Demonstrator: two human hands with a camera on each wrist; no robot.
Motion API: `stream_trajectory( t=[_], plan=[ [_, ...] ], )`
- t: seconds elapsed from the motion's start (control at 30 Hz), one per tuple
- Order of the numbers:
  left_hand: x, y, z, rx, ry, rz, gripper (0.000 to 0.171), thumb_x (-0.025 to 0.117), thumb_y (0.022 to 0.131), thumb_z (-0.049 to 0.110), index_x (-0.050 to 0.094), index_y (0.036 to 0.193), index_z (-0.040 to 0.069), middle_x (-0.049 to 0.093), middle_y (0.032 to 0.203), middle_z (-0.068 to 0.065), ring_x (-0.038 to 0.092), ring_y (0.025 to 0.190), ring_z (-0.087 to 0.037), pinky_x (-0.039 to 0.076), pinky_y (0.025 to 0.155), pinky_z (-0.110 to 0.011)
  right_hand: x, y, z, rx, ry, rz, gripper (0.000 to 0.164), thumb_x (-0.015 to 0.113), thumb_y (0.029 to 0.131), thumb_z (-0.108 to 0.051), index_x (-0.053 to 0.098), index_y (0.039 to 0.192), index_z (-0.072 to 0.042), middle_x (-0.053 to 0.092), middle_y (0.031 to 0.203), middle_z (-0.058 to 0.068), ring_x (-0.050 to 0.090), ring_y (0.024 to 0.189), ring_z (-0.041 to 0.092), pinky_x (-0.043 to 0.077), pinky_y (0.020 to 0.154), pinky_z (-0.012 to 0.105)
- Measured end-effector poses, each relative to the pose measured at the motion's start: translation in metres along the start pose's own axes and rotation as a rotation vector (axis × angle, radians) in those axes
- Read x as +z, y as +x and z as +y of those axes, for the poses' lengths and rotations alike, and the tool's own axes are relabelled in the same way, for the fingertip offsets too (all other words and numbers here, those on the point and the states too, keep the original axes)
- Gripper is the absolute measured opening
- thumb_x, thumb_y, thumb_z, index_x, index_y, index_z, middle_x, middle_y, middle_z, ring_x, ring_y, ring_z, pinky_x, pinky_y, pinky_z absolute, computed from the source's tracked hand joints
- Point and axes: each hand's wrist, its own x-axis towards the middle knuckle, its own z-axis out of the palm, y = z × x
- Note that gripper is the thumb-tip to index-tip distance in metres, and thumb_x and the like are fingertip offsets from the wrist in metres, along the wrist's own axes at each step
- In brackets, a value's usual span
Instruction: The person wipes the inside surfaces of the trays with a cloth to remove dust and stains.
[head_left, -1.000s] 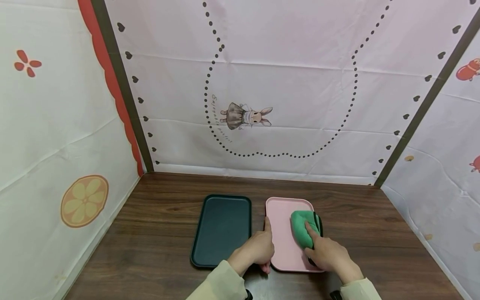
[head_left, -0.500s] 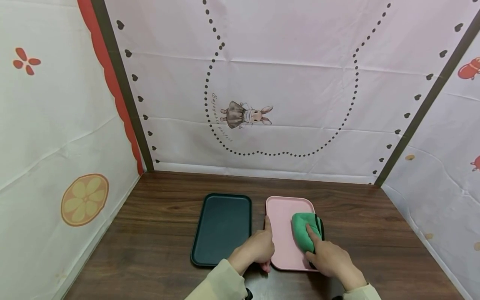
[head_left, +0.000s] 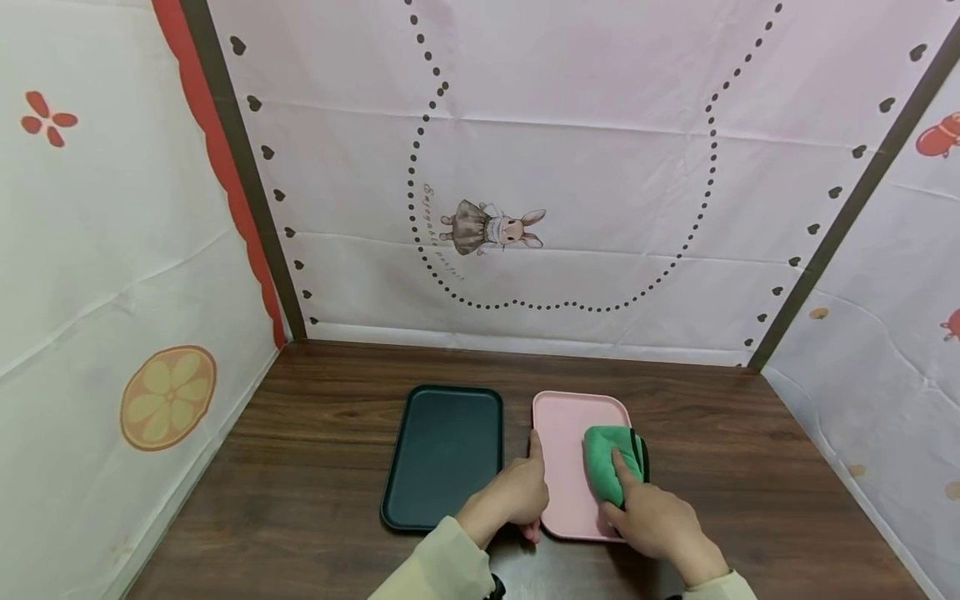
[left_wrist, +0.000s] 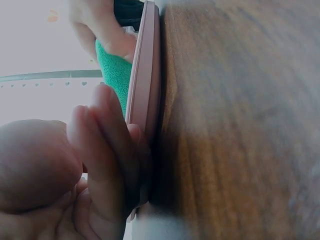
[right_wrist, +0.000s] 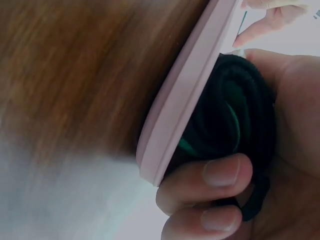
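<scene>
A green terry towel (head_left: 603, 467) with black edging lies folded on the right half of a pink tray (head_left: 566, 421). My right hand (head_left: 656, 521) holds it, index finger stretched along its top. In the right wrist view the towel's rolled dark end (right_wrist: 245, 110) sits in the palm, with curled fingers (right_wrist: 220, 172) below it by the tray rim. At the tray's left edge rests my left hand (head_left: 517, 496), index finger pointing forward along the rim. The left wrist view shows its fingers (left_wrist: 102, 145) against the tray's side, holding nothing.
A dark green tray (head_left: 446, 458) lies left of the pink one, a narrow strip of wooden table (head_left: 517, 417) between them. Printed cloth walls (head_left: 600, 208) stand behind and on both sides.
The towel has shifted slightly toward me on the tray with my right hand. My right thumb has moved a little left along its near end. The left hand has stayed put.
</scene>
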Motion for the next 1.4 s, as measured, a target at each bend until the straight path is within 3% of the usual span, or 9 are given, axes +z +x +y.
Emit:
stream_trajectory(
  t=[0.17,0.3,0.73,1.0,1.4],
  plan=[
    [0.0,0.001,0.0,-0.007,0.001,0.006,0.084,0.045,0.099,-0.003,-0.006,0.165,0.001,0.062,0.046,-0.008,0.057,0.032,-0.015,0.052,0.038,-0.032,0.004,0.001,-0.002,0.001,-0.043,0.033,0.083,0.059,0.097,-0.046,0.026,0.165,-0.011,0.075,0.115,0.022,0.072,0.09,0.033,0.055,0.069,0.058],
    [0.0,0.001,0.0,-0.01,0.005,0.002,0.084,0.046,0.099,-0.003,-0.006,0.165,0.001,0.062,0.046,-0.009,0.057,0.032,-0.016,0.052,0.039,-0.032,0.006,-0.001,-0.004,-0.005,-0.061,0.056,0.081,0.058,0.097,-0.044,0.027,0.165,-0.011,0.073,0.119,0.024,0.073,0.095,0.04,0.055,0.071,0.06],
    [-0.001,0.0,0.0,0.008,0.026,0.004,0.083,0.046,0.099,-0.002,-0.004,0.165,-0.001,0.062,0.046,-0.008,0.058,0.033,-0.015,0.052,0.04,-0.031,0.011,-0.001,-0.015,-0.007,-0.07,0.07,0.083,0.06,0.096,-0.044,0.029,0.164,-0.008,0.076,0.106,0.021,0.073,0.086,0.038,0.054,0.064,0.057],
    [-0.001,0.001,0.001,-0.004,0.009,0.004,0.082,0.047,0.1,-0.001,-0.002,0.165,-0.001,0.063,0.047,-0.009,0.058,0.033,-0.016,0.052,0.039,-0.032,0.017,-0.001,-0.024,-0.037,-0.076,0.105,0.084,0.061,0.095,-0.044,0.03,0.164,-0.008,0.075,0.086,0.013,0.069,0.073,0.027,0.052,0.057,0.054],
    [0.0,0.001,-0.001,0.004,-0.007,-0.001,0.081,0.046,0.101,-0.001,-0.003,0.165,-0.001,0.063,0.047,-0.009,0.058,0.033,-0.016,0.052,0.039,-0.032,0.022,-0.001,-0.04,-0.062,-0.081,0.12,0.08,0.055,0.101,-0.052,0.031,0.164,-0.009,0.077,0.092,0.014,0.071,0.076,0.028,0.053,0.059,0.052]
  ],
)
